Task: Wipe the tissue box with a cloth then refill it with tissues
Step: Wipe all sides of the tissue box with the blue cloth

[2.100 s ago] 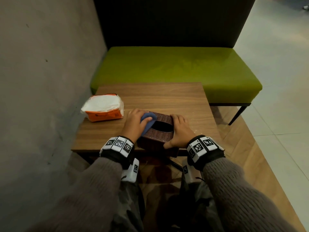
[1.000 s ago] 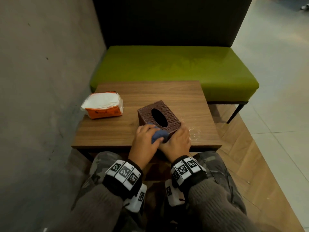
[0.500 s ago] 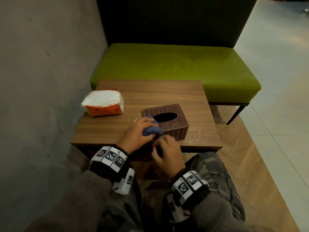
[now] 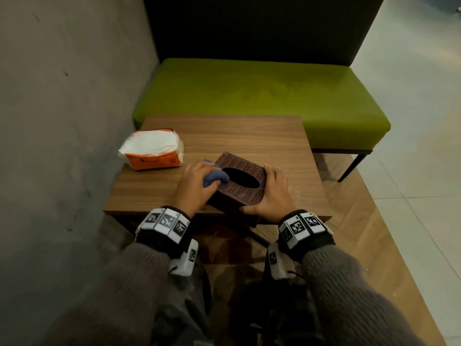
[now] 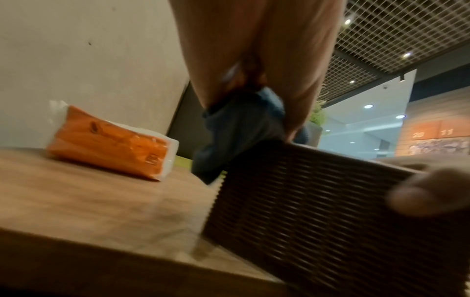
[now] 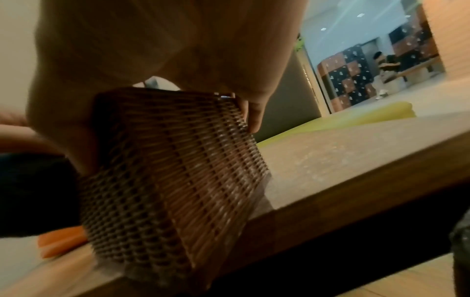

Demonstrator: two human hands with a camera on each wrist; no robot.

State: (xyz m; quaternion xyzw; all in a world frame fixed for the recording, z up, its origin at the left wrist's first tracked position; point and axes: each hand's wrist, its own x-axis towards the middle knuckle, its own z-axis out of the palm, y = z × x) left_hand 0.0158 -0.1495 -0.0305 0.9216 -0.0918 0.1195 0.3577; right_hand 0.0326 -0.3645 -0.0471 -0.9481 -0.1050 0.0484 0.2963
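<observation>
Head view: a person sits at a small wooden tabletop (image 4: 239,136), both hands on a woven brown tissue box (image 4: 243,188).
Tissue box: near the tabletop's front edge, turned at an angle, its near corner jutting past that edge; oval slot facing up.
Left hand (image 4: 195,187): on the box's left side, its grip clenched around a bunched blue cloth (image 4: 215,178).
Cloth: pressed against the box's upper left edge, just beside the oval slot; the left wrist view shows it (image 5: 239,130) wedged between the fingers and the box's top rim (image 5: 318,201).
Right hand (image 4: 273,196): grasping the box's right side, fingers curled over the top edge, thumb along the near face; the right wrist view shows a fingertip (image 6: 255,118) hooked over the box's far corner (image 6: 178,160).
Tissue pack (image 4: 153,152): orange wrapper with white tissues showing on top, lying left of the box and beyond it, apart from it, close to the tabletop's left edge.
Green bench (image 4: 259,101): beyond the box, past the tabletop's far edge.
Grey wall (image 4: 69,96): left of the box, alongside the tabletop.
</observation>
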